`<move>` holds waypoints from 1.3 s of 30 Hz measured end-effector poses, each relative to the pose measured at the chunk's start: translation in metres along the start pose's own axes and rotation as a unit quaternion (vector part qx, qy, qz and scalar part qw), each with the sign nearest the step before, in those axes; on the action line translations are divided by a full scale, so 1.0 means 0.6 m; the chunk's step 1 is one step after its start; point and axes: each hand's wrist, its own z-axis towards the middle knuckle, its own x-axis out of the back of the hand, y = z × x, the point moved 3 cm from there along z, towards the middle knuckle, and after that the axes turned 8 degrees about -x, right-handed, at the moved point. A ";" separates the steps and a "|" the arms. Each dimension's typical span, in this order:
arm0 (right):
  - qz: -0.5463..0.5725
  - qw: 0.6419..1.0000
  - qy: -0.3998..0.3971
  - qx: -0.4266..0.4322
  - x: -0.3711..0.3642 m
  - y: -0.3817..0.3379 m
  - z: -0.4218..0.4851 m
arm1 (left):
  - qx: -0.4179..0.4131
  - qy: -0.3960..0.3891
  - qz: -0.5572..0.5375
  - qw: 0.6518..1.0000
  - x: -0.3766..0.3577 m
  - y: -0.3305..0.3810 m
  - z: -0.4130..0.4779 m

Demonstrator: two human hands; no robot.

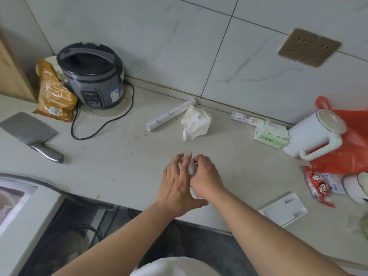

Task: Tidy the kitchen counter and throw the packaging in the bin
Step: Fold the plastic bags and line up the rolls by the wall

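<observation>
Both my hands meet over the middle of the pale counter (123, 156). My right hand (207, 176) is closed around a small crumpled clear plastic wrapper (192, 169), part of which pokes out below at the wrist. My left hand (177, 182) rests against it with fingers spread, touching the wrapper. Behind them lie a crumpled white plastic bag (196, 122) and a white roll with blue marks (171, 113). A red snack packet (318, 188) lies at the right, an orange snack bag (53, 92) at the left.
A grey rice cooker (93, 76) with its black cord stands back left, a cleaver (29, 132) in front of it. At the right are a tissue pack (270, 136), a white kettle (314, 132), an orange-red bag (348, 156) and a white tray (282, 210).
</observation>
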 end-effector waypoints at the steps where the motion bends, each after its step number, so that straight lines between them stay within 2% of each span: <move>1: 0.003 1.000 0.002 -0.004 -0.001 -0.001 -0.004 | -0.003 -0.001 0.002 1.000 0.000 -0.001 -0.003; 7: 0.017 0.999 -0.006 -0.035 -0.002 0.005 -0.030 | -0.028 -0.012 0.031 0.999 -0.002 -0.004 -0.013; 13: 0.055 0.996 -0.062 -0.033 0.003 0.000 -0.030 | -0.018 0.020 -0.015 1.000 0.012 -0.014 -0.012; 16: 0.144 0.981 -0.110 -0.064 0.013 0.011 -0.029 | 0.037 0.039 -0.081 0.995 0.024 -0.030 -0.006; 21: 0.237 0.960 -0.124 -0.080 0.023 0.040 -0.017 | 0.125 0.060 -0.180 0.974 0.041 -0.056 0.001; 24: 0.188 0.971 -0.132 -0.059 0.020 0.044 -0.013 | 0.149 0.074 -0.228 0.959 0.050 -0.065 0.006; 28: 0.134 0.981 -0.138 -0.028 0.018 0.047 -0.007 | 0.135 0.069 -0.239 0.959 0.062 -0.067 0.011; 34: 0.078 0.974 -0.210 0.027 -0.009 0.046 -0.024 | 0.149 0.070 -0.226 0.960 0.066 -0.061 0.018; 37: 0.019 0.981 -0.176 0.072 -0.030 0.047 -0.031 | 0.166 0.079 -0.233 0.955 0.068 -0.058 0.018; 39: -0.019 0.987 -0.122 0.106 -0.039 0.046 -0.028 | 0.172 0.078 -0.243 0.951 0.068 -0.054 0.017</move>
